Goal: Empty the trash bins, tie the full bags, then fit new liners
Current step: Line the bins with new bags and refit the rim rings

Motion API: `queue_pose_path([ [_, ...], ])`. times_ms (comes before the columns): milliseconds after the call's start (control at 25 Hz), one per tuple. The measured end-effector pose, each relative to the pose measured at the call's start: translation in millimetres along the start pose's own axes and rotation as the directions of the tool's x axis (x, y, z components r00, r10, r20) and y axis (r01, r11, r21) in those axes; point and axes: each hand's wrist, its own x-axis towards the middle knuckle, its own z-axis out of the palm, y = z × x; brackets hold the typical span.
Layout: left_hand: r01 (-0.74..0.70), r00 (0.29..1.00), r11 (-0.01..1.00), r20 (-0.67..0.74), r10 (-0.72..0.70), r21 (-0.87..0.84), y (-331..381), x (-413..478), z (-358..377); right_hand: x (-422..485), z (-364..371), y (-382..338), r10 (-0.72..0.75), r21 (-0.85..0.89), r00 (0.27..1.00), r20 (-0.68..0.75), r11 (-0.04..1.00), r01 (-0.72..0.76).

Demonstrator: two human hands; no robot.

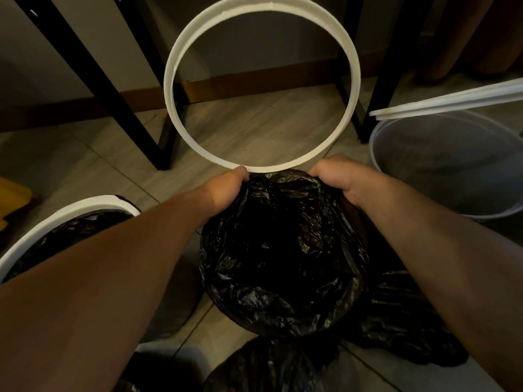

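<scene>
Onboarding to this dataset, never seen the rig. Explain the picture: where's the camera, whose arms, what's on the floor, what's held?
No machine: a person works bare-handed. The one picture comes from a wide-angle camera on their head, looking down along both forearms. The left hand and right hand each grip the far edge of an open black plastic bag. A round white plastic ring stands tilted up right at the hands; the fingers are hidden, so I cannot tell whether they hold it too. On the tiled floor: at left a white-rimmed bin with a black liner, at right an unlined translucent grey bin with another white ring lying tilted across its top.
</scene>
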Motion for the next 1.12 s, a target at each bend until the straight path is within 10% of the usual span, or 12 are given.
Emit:
queue_pose_path([
  [240, -0.159, 0.987, 0.984, -0.050, 0.155, -0.074, -44, -30, -10, -12, -6, 19, -0.108, 0.072, 0.994, 0.003, 0.992, 0.108],
  [560, -0.262, 0.880, 0.845, -0.475, 0.010, -0.467, -131, -106, 22, -67, -24, 88, -0.128, 0.426, 0.991, -0.032, 0.896, 0.129],
  [760, -0.257, 0.900, 0.809, -0.435, 0.002, -0.528, -148, -109, 35, -79, -22, 99, -0.194, 0.466, 0.967, -0.166, 0.849, 0.250],
  [1120, -0.133, 0.940, 0.798, -0.331, -0.088, -0.587, -149, -100, 36, -83, -1, 104, 0.039, 0.548, 0.996, -0.082, 0.836, 0.013],
])
